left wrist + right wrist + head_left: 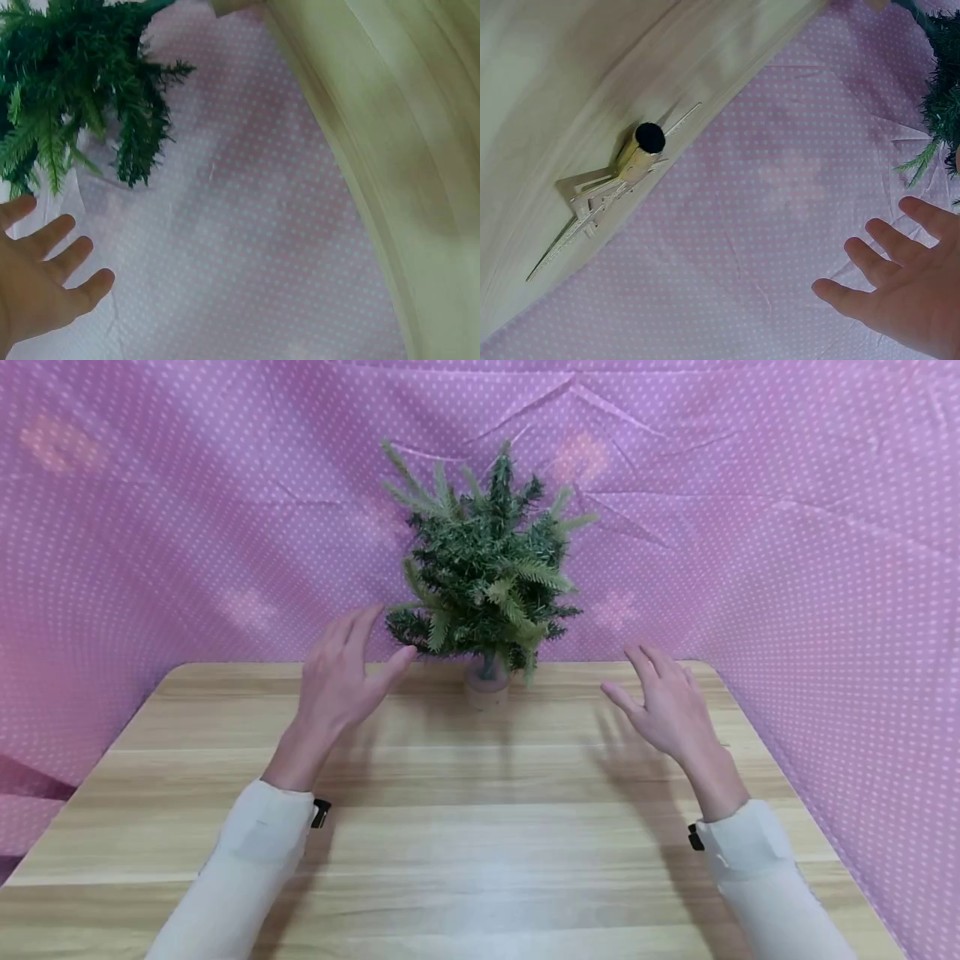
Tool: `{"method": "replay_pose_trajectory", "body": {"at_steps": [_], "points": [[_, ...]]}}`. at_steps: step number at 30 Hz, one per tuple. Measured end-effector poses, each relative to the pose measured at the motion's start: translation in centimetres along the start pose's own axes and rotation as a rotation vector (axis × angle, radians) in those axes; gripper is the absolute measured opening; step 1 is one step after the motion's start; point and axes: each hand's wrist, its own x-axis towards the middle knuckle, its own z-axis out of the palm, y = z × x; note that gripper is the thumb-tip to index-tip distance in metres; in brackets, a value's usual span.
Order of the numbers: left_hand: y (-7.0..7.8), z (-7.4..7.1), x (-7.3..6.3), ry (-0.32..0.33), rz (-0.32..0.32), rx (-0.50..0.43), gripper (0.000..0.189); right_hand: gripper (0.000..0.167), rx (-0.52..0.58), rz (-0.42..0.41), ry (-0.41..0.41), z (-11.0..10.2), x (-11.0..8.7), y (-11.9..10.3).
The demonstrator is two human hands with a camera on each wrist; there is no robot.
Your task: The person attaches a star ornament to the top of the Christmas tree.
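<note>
Head camera: above the near side, facing forward and down across the table [465, 835] to its far edge. Wrist cameras: closer, tilted, each facing past that edge to the dotted cloth [247, 217]. All views share the tree [487, 560].

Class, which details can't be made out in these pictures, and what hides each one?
Head view: the gold-coloured object, mostly hidden, apparently by the right hand.
Head view: the upper trunk of the tree, hidden by its branches.
Left wrist view: part of the left hand, cut off by the left edge.
Right wrist view: most of the tree, cut off by the right edge.
</note>
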Motion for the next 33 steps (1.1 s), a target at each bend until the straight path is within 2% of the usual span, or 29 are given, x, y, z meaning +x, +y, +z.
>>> {"method": "replay_pose_trajectory", "body": {"at_steps": [3,11,15,21,29,33], "points": [[0.4,0.0,0.4,-0.009,-0.016,-0.041,0.083,0.072,0.009,-0.005,0.005,-0.1,-0.2,0.3],[1.2,-0.4,1.3,-0.013,-0.031,-0.066,0.084,0.071,0.063,-0.001,0.017,-0.5,-0.7,1.1],[1.4,-0.6,1.5,-0.021,-0.025,-0.076,0.086,0.073,0.08,0.014,-0.007,-0.6,-1.1,1.5],[1.9,-1.0,2.4,0.035,0.008,-0.167,0.083,0.076,0.1,0.04,-0.065,-0.9,-1.5,2.1],[2.5,-1.3,3.7,-0.008,-0.008,-0.279,0.082,0.073,0.134,0.022,-0.1,-0.7,-1.8,3.6],[2.5,-1.4,4.0,-0.006,-0.003,-0.312,0.08,0.075,0.134,0.031,-0.134,-0.8,-1.8,4.2]]}}
